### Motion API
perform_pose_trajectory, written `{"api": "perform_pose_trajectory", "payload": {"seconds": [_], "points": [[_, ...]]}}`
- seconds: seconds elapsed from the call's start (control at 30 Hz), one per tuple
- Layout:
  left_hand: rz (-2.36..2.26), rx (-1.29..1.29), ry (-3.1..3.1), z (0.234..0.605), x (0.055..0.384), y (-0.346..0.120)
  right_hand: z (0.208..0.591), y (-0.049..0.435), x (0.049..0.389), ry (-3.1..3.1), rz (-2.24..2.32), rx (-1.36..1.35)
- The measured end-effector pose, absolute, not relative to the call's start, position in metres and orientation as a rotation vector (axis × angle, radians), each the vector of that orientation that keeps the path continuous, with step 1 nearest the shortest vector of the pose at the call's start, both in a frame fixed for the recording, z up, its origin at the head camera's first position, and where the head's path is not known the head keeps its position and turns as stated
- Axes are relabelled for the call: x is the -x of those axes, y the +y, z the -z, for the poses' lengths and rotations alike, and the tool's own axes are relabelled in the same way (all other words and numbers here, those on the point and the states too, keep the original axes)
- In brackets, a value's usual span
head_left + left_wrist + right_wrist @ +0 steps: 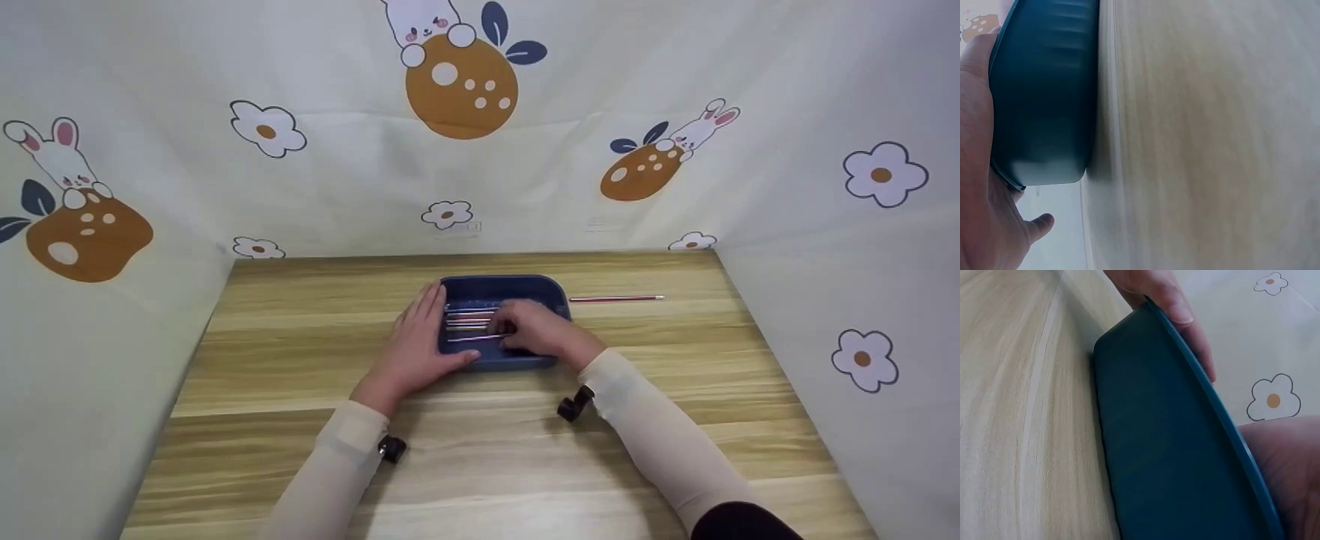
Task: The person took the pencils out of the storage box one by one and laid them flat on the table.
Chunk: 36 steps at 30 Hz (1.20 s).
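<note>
A dark blue plastic tray (517, 364) stands on the table, with several striped pencils (466, 321) lying crosswise in it. My left hand (420, 337) lies along the tray's left end, fingers straight and the thumb over the front corner. From the left wrist view, that hand (982, 146) lies along the rim of the tray (1044, 107). Reaching over the right end, my right hand (536, 328) has curled fingers low inside the tray, pinching the front pencil (472, 339). The tray's wall (1168, 433) hides those fingertips in the right wrist view.
One red striped pencil (617, 298) with a white end lies on the wooden table (480, 465), right of the tray. Curtains (337, 180) printed with rabbits, oranges and flowers rise along the back and both sides. A small black device (574, 405) sits at each wrist.
</note>
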<state>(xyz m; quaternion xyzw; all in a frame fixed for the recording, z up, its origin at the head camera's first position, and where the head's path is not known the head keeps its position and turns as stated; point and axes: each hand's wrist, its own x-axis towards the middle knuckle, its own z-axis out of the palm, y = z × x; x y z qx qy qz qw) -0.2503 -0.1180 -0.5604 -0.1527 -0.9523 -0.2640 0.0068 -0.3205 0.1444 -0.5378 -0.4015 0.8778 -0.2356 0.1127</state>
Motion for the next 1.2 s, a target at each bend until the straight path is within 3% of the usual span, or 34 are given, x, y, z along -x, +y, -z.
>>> {"api": "perform_pose_trajectory", "payload": {"seconds": [1.2], "points": [[0.816, 0.488, -2.989, 0.559, 0.250, -0.118, 0.544, 0.146, 0.328, 2.478, 0.930, 1.146]]}}
